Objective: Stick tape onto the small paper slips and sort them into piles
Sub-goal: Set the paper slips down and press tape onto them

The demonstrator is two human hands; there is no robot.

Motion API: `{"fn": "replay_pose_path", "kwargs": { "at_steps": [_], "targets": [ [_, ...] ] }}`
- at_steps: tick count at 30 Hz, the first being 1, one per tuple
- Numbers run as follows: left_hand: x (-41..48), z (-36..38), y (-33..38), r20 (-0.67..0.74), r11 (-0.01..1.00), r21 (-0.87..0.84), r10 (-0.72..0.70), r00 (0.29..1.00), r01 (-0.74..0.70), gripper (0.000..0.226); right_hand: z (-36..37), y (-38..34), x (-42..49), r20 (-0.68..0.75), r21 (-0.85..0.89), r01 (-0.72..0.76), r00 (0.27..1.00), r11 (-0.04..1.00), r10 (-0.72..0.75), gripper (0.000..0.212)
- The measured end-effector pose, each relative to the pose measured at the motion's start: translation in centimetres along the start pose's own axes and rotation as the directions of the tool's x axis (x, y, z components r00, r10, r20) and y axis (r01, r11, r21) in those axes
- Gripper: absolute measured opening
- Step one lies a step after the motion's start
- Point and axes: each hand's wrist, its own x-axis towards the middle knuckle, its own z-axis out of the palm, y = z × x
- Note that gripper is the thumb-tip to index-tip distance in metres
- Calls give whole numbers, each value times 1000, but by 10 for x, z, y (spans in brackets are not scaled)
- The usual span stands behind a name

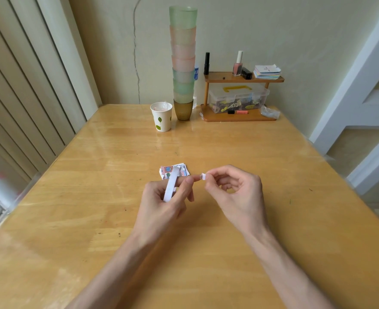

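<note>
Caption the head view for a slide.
Left hand holds a white tape strip; right hand pinches a small white piece, near a pile of printed paper slips on a wooden table.

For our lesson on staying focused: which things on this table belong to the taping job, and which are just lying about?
In the job: tape strip, small white piece, pile of paper slips.

Lying about: paper cup, stack of cups, wooden shelf, nail polish, plastic box, highlighter.

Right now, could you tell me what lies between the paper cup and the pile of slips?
Only bare tabletop, as the head view shows; the paper cup and the pile of slips stand well apart.
</note>
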Motion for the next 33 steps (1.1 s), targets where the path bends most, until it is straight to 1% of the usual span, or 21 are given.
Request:
{"fn": "replay_pose_path", "kwargs": {
  "at_steps": [2,4,8,11,12,14,15,17,19,22,27,33],
  "targets": [
    [2,0,1,-30,993,-102,-54,998,51,24,-2,0,3,-12,108,-74,997,991,76,17],
    [3,0,1,-40,985,-147,-92,995,85,22,-3,-1,4,-8,160,-121,992,980,124,15],
    [3,1,1,-44,977,-174,-129,991,119,20,-3,0,4,2,155,-168,986,974,169,12],
    [5,-2,-2,-88,973,-184,-156,984,138,21,-3,4,7,-17,143,-240,969,960,245,15],
    [6,-3,-3,-102,973,-185,-162,982,141,21,-4,5,7,-9,141,-260,965,955,264,14],
    [9,-6,-4,-117,971,-187,-170,978,147,21,-3,3,6,47,160,-292,956,943,289,4],
    [10,-8,-5,-119,971,-189,-172,978,148,21,-1,1,5,86,172,-303,952,937,292,4],
    [10,-8,-6,-105,971,-186,-173,979,152,22,2,-1,2,157,167,-309,946,936,285,17],
    [9,-7,-6,-71,972,-174,-174,982,159,24,4,-2,0,222,150,-300,939,942,263,25],
    [8,-5,-6,-41,974,-152,-178,983,170,25,2,-1,0,285,155,-300,926,941,248,24],
    [9,-5,-6,-35,972,-152,-186,982,179,22,-2,2,2,244,175,-302,936,937,256,6],
    [9,-4,-7,-40,973,-154,-181,983,173,22,-3,0,3,217,225,-324,936,919,277,8]
  ]
}}
